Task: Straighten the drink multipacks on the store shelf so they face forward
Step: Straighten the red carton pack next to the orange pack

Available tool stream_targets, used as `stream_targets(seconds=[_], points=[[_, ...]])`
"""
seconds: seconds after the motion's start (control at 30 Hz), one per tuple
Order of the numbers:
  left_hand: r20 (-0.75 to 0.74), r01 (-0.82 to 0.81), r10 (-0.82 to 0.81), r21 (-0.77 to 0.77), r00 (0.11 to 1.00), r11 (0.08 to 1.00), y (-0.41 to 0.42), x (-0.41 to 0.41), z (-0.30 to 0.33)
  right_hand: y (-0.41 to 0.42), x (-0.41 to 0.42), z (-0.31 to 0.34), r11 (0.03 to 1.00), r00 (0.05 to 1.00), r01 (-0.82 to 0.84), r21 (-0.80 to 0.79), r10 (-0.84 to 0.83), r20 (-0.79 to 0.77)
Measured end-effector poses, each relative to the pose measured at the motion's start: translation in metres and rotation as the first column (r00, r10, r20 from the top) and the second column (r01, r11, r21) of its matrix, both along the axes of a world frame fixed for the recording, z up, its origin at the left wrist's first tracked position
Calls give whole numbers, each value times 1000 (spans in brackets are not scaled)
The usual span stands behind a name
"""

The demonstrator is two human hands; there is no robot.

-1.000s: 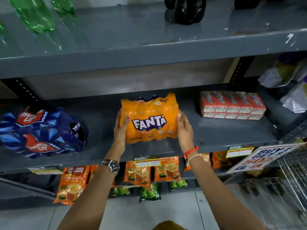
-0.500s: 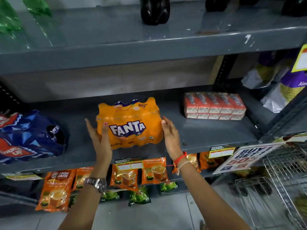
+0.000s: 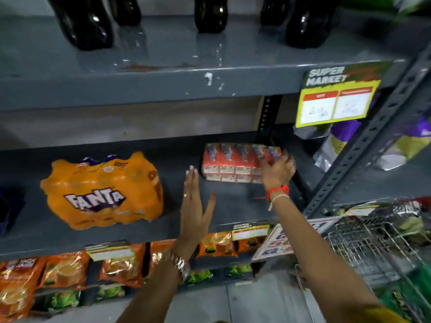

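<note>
An orange Fanta multipack [image 3: 102, 192] stands on the grey middle shelf [image 3: 233, 206] at the left, its logo facing me. A red multipack of small drink cartons [image 3: 231, 160] lies further right and deeper on the same shelf, set a little askew. My left hand [image 3: 196, 206] hovers flat and open between the two packs, touching neither. My right hand [image 3: 278, 170] rests with spread fingers on the right end of the red carton pack. The image is motion-blurred.
Dark cola bottles [image 3: 88, 24] stand on the shelf above. A yellow price sign [image 3: 335, 99] hangs at the upper right beside a perforated grey upright [image 3: 363, 136]. Orange and green sachets [image 3: 65, 273] hang below. A wire cart [image 3: 373, 248] sits at lower right.
Both hands have let go of the Fanta pack, which now stands alone at the left. My hands moved right; the right one reached the red carton pack. The view shifted rightwards.
</note>
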State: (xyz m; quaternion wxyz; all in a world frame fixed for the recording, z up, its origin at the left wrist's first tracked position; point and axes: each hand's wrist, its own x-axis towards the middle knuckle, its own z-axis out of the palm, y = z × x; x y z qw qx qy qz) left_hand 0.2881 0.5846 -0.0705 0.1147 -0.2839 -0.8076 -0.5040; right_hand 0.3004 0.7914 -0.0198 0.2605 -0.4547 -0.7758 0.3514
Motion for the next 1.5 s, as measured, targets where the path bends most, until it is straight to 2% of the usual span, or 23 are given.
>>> stream_targets(seconds=[0.07,0.1,0.17,0.23,0.33,0.43,0.5,0.57,0.63,0.7,0.77,0.87,1.0,1.1,1.17,1.2,1.27,1.37,1.43,1.5], points=[[283,-30,0,102,959,994,31,-17,6,31,-5,-8,988,994,25,-150,-9,108],[432,-77,-1,163,902,984,43,-31,10,41,-5,-11,963,994,6,-269,24,107],[635,-143,-43,238,771,961,61,-57,19,61,-6,-27,870,997,-77,-488,61,-50],[700,-136,-8,150,714,979,73,-79,23,74,-6,-42,822,985,-158,-547,93,-146],[726,-147,154,-73,671,986,82,-104,28,77,-5,-39,789,967,-242,-564,149,-208],[772,-188,124,-6,624,982,82,-111,29,81,-4,-32,768,952,-291,-570,177,-248],[753,-202,26,144,658,969,74,-99,24,83,-2,-33,777,945,-318,-543,217,-243],[662,-166,-86,308,744,937,61,-81,13,83,1,-34,814,932,-351,-463,258,-253],[529,-113,-101,357,842,927,47,-65,-1,77,6,-33,793,883,-444,-417,308,-355],[427,-101,-34,289,903,952,39,-53,-9,66,12,-33,762,832,-507,-404,308,-462],[337,-143,59,231,940,963,37,-41,-14,55,17,-39,785,809,-498,-368,266,-525],[325,-242,178,169,929,955,37,-26,-20,39,25,-45,815,805,-440,-376,173,-567],[345,-270,204,156,916,950,31,-21,-22,36,30,-40,757,767,-463,-461,81,-637],[468,-383,212,306,858,872,35,-8,-17,40,30,-36,687,739,-473,-552,-31,-673],[550,-487,229,383,803,785,42,8,-14,42,27,-39,669,733,-489,-560,-33,-679],[583,-487,196,398,789,778,45,16,-12,41,25,-39,663,741,-495,-562,-16,-671],[661,-381,7,424,750,822,52,25,-5,38,23,-37,669,771,-481,-567,14,-637],[754,-255,-206,446,624,858,55,22,6,32,21,-37,691,759,-473,-547,4,-651],[788,-207,-284,455,546,866,57,17,15,25,20,-40,699,739,-434,-568,-84,-668],[792,-134,-330,454,513,881,58,7,25,12,21,-40,751,726,-338,-568,-177,-665]])
